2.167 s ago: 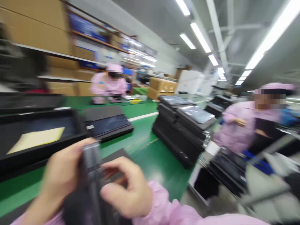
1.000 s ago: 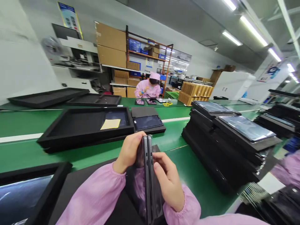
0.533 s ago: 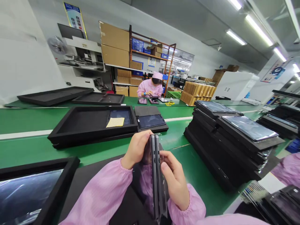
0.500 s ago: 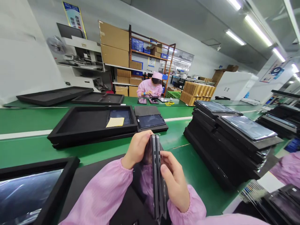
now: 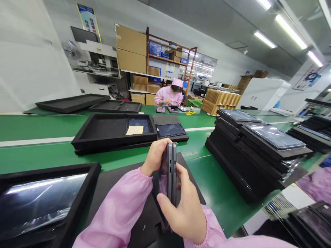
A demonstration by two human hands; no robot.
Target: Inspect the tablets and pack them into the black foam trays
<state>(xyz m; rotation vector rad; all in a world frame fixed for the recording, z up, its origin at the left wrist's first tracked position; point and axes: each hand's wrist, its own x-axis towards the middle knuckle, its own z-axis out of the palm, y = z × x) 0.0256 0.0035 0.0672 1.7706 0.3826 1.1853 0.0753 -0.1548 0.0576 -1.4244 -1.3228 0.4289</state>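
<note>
Two thin dark grey tablets (image 5: 170,172) stand on edge, pressed face to face, with port cut-outs along the edge toward me. My left hand (image 5: 156,155) grips their far upper end, fingers closed round the left side. My right hand (image 5: 187,206) wraps them from the right, its thumb laid across the near edge to the left side. Below the tablets lies a black foam board (image 5: 139,220). To the left a black foam tray (image 5: 94,172) holds a tablet in shiny film (image 5: 43,199).
A black tray (image 5: 103,144) with a yellow note (image 5: 134,130) lies ahead, beside a tablet on foam (image 5: 171,130). Stacked foam trays topped with tablets (image 5: 275,136) rise at the right on the green bench (image 5: 217,186). A co-worker (image 5: 169,94) in pink sits across.
My right hand has shifted lower and its thumb now reaches over the tablets' edge. The tablets are closer together and the view has turned slightly left.
</note>
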